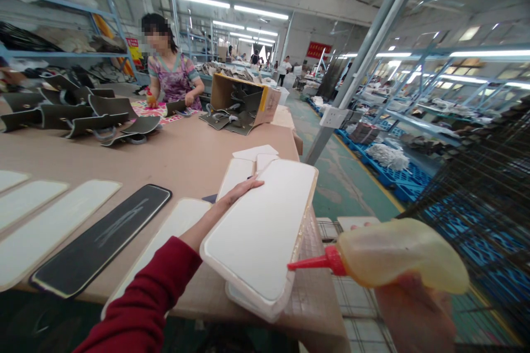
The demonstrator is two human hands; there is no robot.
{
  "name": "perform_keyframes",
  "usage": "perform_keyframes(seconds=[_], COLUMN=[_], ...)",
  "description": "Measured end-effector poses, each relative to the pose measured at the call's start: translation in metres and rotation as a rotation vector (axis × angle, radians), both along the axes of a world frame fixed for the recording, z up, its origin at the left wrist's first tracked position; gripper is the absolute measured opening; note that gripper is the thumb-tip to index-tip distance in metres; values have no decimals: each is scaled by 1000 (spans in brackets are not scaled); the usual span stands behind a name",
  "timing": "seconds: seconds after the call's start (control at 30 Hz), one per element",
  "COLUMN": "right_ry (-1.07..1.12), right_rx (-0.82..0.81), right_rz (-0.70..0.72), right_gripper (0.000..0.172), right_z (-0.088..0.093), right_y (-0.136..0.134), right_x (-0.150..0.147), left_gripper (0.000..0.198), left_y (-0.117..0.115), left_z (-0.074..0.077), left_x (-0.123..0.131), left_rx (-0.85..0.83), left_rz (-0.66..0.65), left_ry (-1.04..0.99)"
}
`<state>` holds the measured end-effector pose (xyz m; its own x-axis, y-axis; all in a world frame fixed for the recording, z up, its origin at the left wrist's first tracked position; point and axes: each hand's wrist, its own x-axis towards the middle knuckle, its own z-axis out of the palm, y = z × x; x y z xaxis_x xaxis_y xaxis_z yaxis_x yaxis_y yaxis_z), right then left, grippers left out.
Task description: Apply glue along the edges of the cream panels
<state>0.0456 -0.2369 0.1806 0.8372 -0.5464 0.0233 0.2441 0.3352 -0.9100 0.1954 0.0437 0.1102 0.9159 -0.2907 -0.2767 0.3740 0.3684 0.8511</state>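
Note:
My right hand (414, 303) is wrapped around a yellowish, translucent squeeze bottle (401, 253). Its red nozzle (314, 260) points left, with the tip at the right edge of a white rounded panel (260, 226). That panel lies tilted on top of a stack of similar panels at the table corner. My left hand (244, 187) grips the panel's far left edge, a digit lying on the top face and the other fingers hidden beneath. Along the panel's right edge runs a glossy, yellowish border.
White panels (58, 223) and a black panel (103, 240) with pale smears lie on the brown table (186, 160). Farther back are dark curved pieces (83, 116) and a tipped cardboard box (267, 105). A co-worker (174, 77) handles pieces across the table. A metal post (351, 77) stands beyond the right edge.

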Motion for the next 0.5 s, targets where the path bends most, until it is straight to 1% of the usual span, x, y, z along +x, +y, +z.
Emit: perform_keyframes(seconds=[0.1, 0.27, 0.4, 0.5], right_ry=[5, -31, -55, -17], right_rx=[-19, -113, -65, -13], right_rz=[-18, 15, 26, -9], right_gripper=[65, 59, 60, 62], right_z=[-2, -12, -10, -5], right_y=[-1, -9, -8, -5], right_x=[0, -3, -3, -5], left_gripper=[74, 67, 66, 63], left_y=[0, 1, 1, 0], left_z=[1, 5, 7, 7], left_x=[2, 0, -1, 0], left_rx=[-6, 5, 2, 7], left_rz=[12, -3, -10, -2], left_ry=[-2, -29, -36, -37])
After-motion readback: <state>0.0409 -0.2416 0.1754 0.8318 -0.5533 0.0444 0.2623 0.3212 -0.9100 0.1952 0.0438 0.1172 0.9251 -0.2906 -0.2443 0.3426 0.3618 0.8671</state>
